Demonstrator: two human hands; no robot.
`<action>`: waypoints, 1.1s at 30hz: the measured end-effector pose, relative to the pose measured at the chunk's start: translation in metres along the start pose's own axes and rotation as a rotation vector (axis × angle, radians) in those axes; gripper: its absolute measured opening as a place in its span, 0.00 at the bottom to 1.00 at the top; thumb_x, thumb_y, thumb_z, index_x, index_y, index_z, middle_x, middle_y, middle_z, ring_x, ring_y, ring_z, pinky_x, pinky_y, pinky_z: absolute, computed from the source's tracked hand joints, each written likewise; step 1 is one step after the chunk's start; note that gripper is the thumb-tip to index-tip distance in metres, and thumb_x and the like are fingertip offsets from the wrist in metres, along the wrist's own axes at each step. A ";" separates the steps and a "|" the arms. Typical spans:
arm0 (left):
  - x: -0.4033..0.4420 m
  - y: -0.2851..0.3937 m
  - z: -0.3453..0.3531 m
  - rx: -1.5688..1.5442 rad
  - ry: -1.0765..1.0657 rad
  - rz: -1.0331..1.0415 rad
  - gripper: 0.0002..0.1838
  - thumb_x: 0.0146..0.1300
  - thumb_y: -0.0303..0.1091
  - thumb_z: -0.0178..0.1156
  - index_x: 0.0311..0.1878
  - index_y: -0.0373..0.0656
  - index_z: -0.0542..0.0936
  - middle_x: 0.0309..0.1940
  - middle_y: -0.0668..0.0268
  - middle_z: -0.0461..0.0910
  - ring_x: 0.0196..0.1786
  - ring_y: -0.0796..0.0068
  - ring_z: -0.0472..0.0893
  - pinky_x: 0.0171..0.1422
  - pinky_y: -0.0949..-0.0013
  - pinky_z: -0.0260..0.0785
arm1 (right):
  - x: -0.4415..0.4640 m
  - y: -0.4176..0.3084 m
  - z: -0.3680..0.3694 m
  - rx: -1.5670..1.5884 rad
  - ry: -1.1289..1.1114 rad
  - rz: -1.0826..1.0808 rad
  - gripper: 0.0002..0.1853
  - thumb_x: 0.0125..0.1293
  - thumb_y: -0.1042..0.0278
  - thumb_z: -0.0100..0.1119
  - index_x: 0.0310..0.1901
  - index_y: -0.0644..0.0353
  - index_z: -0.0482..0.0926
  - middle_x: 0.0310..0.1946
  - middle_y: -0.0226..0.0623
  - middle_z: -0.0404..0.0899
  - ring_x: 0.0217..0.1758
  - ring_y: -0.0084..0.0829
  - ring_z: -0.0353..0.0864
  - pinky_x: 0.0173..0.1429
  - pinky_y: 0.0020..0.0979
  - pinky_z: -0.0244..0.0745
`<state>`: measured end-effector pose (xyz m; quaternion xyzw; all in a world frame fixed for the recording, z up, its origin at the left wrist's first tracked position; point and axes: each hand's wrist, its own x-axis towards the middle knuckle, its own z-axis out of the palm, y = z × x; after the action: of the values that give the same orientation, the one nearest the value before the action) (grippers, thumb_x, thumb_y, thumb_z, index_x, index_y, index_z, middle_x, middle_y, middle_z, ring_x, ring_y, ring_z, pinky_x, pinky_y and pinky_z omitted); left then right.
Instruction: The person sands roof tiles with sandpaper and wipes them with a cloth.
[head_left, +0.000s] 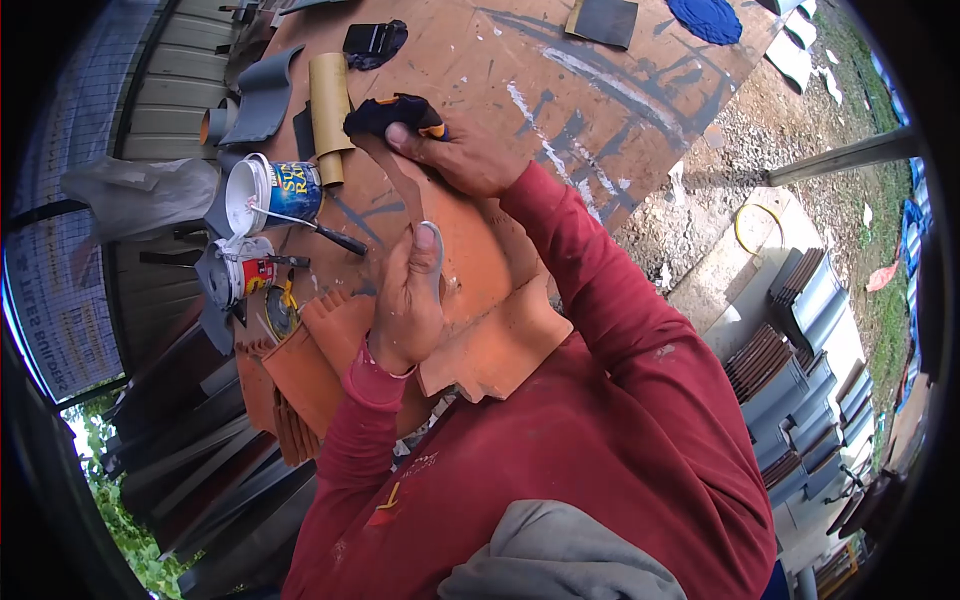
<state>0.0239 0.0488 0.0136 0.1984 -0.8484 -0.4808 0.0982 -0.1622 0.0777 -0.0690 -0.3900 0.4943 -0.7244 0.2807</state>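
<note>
Lettering: the blue label of the white bucket (290, 192) shows "SUN" and, beneath it, "RA", the rest curving out of sight; the red label of the second bucket (240, 270) is too small to read. A banner (60, 290) at the left carries reversed letters, apparently including "BUILDERS". Print on the maroon sweater (560, 470) is illegible.

Surface: the brown tabletop (490, 75) is streaked with grey and white. A tan roll (330, 105) and a dark cloth (375, 43) lie towards its left edge; a dark square sheet (603, 22) and a blue mass (706, 17) lie near its far edge. Stacked orange tiles (310, 365) occupy the near left corner.

Hands: the left hand (408, 300) grasps the grey-rimmed edge of a curved orange tile (475, 260), which is at the near edge, before the torso. The right hand (465, 155) clasps a dark blue cloth (395, 113) against the tile's far end.

Surroundings: beyond the right edge are gravel (735, 135), a post (840, 158) and stacked grey tiles (815, 300); a ribbed wall (185, 75) stands at the left.
</note>
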 end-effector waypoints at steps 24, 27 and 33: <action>-0.003 -0.052 -0.008 -0.225 0.139 -0.072 0.29 0.88 0.50 0.39 0.57 0.30 0.78 0.52 0.64 0.78 0.56 0.76 0.73 0.66 0.69 0.65 | -0.221 0.093 -0.014 -0.369 0.105 -0.089 0.28 0.79 0.63 0.60 0.78 0.49 0.70 0.82 0.42 0.62 0.86 0.48 0.56 0.87 0.45 0.50; -0.004 -0.015 -0.004 -0.219 0.120 -0.142 0.30 0.87 0.51 0.42 0.64 0.27 0.75 0.60 0.60 0.77 0.63 0.74 0.74 0.73 0.69 0.63 | -0.213 0.065 -0.022 -0.127 0.213 0.340 0.27 0.80 0.58 0.58 0.77 0.51 0.70 0.80 0.44 0.65 0.83 0.47 0.62 0.85 0.42 0.56; -0.002 -0.022 -0.008 -0.413 0.144 -0.361 0.29 0.87 0.52 0.43 0.55 0.30 0.79 0.47 0.64 0.78 0.54 0.75 0.75 0.66 0.70 0.66 | -0.168 -0.028 0.041 -0.207 0.018 -0.460 0.34 0.66 0.61 0.70 0.75 0.44 0.75 0.82 0.38 0.63 0.86 0.46 0.56 0.87 0.56 0.49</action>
<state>0.0341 0.0335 -0.0007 0.3556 -0.6743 -0.6378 0.1096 -0.0379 0.2009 -0.0824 -0.5123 0.4666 -0.7183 0.0628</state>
